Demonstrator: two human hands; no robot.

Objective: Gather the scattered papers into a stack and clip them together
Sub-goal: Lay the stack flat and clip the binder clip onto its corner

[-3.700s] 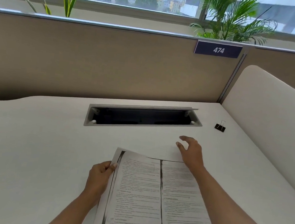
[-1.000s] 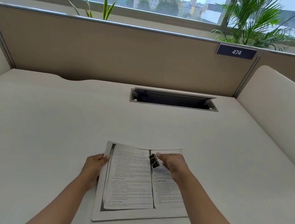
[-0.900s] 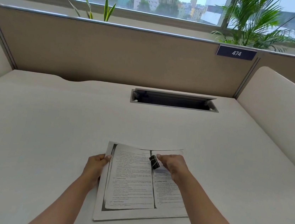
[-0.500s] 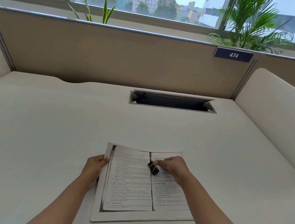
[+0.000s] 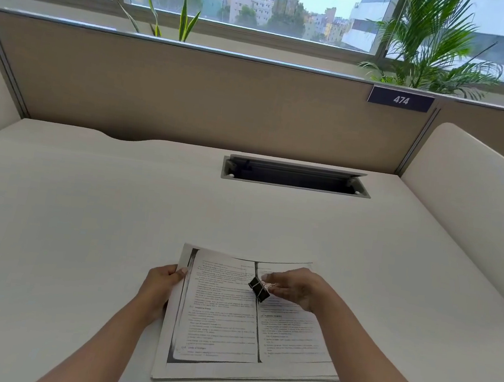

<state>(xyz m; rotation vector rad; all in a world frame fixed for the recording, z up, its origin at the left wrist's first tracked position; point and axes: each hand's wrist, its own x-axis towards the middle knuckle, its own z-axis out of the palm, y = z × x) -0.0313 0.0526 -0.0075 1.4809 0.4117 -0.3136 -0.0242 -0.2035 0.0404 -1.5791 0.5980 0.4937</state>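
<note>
On white desk (image 5: 80, 233), gathered papers (image 5: 221, 330).

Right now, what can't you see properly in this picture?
- Head view: the printed words on the stack of papers are too small and blurry to read.
- The right hand covers the binder clip handles, so whether the clip is squeezed open is unclear.
- The left hand hides part of the stack's left edge.
- The inside of the cable slot is too dark to see.
</note>
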